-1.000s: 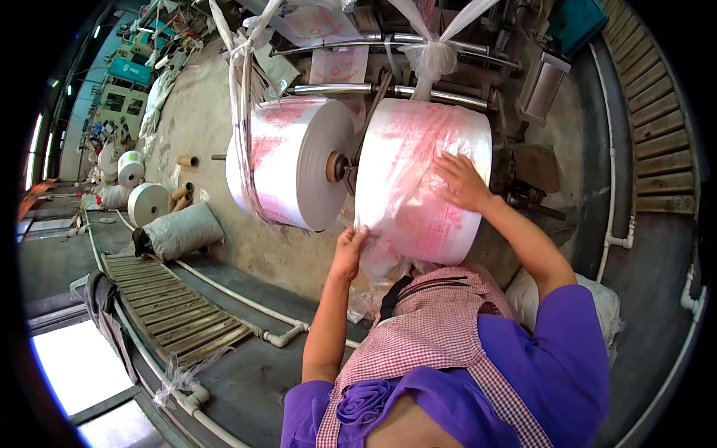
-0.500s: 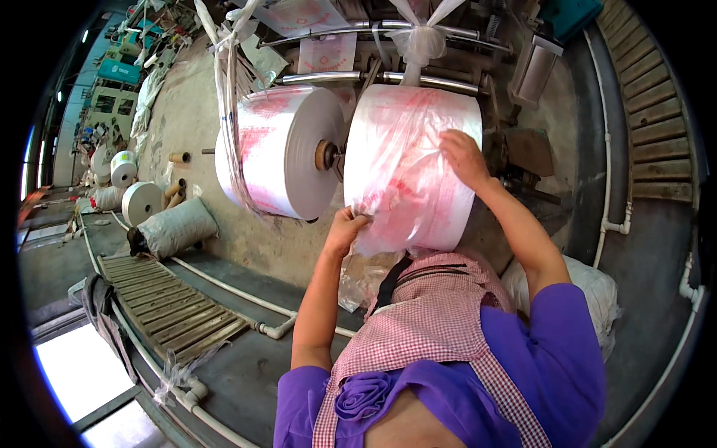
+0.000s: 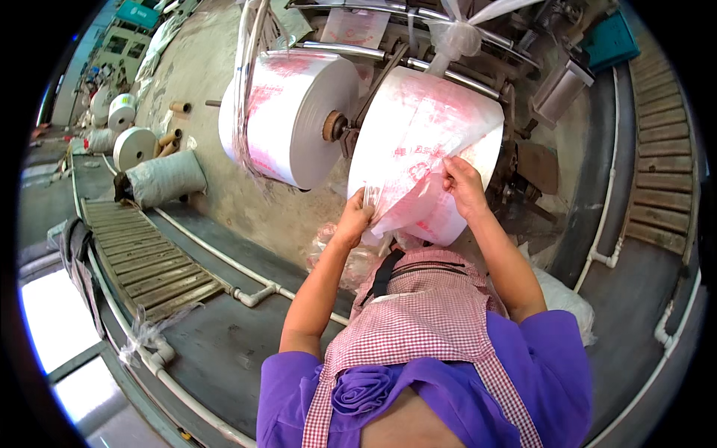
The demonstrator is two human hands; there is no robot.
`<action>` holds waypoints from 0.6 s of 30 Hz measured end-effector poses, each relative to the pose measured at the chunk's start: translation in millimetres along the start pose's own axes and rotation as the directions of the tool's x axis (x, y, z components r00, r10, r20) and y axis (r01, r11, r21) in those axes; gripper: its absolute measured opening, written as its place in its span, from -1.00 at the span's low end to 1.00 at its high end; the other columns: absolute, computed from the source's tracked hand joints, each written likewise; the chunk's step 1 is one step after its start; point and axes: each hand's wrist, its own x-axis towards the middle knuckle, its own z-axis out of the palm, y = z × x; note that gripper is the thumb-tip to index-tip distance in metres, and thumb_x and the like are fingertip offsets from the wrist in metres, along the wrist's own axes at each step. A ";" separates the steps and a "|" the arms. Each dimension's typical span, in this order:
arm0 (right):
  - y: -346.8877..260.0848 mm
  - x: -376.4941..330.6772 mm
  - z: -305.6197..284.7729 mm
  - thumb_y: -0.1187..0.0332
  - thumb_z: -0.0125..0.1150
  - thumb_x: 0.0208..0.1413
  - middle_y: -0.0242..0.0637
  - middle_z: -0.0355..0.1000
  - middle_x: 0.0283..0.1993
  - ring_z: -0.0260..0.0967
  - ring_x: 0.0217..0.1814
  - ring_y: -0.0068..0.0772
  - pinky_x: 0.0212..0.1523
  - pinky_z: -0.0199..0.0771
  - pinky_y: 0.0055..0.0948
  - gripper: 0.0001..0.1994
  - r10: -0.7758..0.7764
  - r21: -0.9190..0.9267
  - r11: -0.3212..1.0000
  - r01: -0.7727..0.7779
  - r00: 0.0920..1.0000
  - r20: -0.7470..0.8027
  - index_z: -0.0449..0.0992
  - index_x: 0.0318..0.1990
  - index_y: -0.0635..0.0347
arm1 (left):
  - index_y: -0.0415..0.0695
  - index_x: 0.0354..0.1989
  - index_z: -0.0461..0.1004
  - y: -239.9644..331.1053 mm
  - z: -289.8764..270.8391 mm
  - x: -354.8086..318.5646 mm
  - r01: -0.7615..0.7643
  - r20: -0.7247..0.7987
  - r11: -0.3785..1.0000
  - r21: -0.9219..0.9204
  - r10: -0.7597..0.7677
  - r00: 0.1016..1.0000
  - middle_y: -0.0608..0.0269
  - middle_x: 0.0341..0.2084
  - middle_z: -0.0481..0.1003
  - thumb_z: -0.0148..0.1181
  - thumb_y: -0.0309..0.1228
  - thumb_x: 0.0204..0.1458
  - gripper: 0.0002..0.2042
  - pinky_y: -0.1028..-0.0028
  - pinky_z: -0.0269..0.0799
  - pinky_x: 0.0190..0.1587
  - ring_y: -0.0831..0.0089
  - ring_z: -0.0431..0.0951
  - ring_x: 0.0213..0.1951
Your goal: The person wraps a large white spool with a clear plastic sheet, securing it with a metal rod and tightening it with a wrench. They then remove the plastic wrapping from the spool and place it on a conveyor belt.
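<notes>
Head view: plastic film (image 3: 413,196) is spread across the front of a large white roll (image 3: 441,108), beside a second roll (image 3: 287,119). It is pinched by the left hand (image 3: 355,216) and, apparently, the right hand (image 3: 464,187). Tearing is best avoided by gentle, even tension.

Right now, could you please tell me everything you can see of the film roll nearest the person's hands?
The film roll is a wide cylinder of thin, white, plastic-looking film with red print. It lies sideways, right of another roll, just beyond the checked apron. Its core is hidden. A loose, creased flap slants across its lower front, pinched by the left hand at the left edge and the right hand farther right.
</notes>
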 end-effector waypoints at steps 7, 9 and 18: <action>1.6 -7.8 8.6 0.12 0.14 0.07 -0.28 0.30 -0.08 0.26 -0.07 -0.49 -0.11 0.32 -0.50 -0.40 -0.151 -0.237 0.964 0.119 0.981 -0.119 0.14 0.15 0.33 | -0.36 0.01 0.26 65.0 19.7 -59.4 0.176 0.227 0.873 -0.455 -0.077 0.971 0.10 -0.14 0.44 -0.19 -0.75 -0.27 -0.48 0.47 0.39 -0.07 0.40 0.49 -0.15; -2.9 -26.9 26.0 0.11 0.13 0.07 -0.23 0.28 0.01 0.24 0.03 -0.39 -0.03 0.30 -0.39 -0.39 0.114 0.093 0.989 -0.114 0.993 0.011 0.13 0.16 0.30 | -0.37 0.02 0.24 58.6 9.9 -68.8 0.167 0.255 0.868 -0.468 -0.049 0.966 0.11 -0.13 0.44 -0.16 -0.75 -0.37 -0.42 0.49 0.41 -0.07 0.43 0.49 -0.14; 21.8 -48.2 50.8 0.22 0.18 0.03 -0.14 0.28 0.05 0.28 0.06 -0.24 0.03 0.33 -0.15 -0.46 0.388 0.298 0.814 -0.498 0.849 0.359 0.18 0.13 0.23 | -0.31 -0.10 0.38 24.8 -30.5 -80.5 -0.117 -0.134 0.988 0.099 0.130 0.982 0.24 -0.27 0.49 -0.09 -0.69 -0.29 -0.56 0.60 0.33 -0.19 0.52 0.47 -0.26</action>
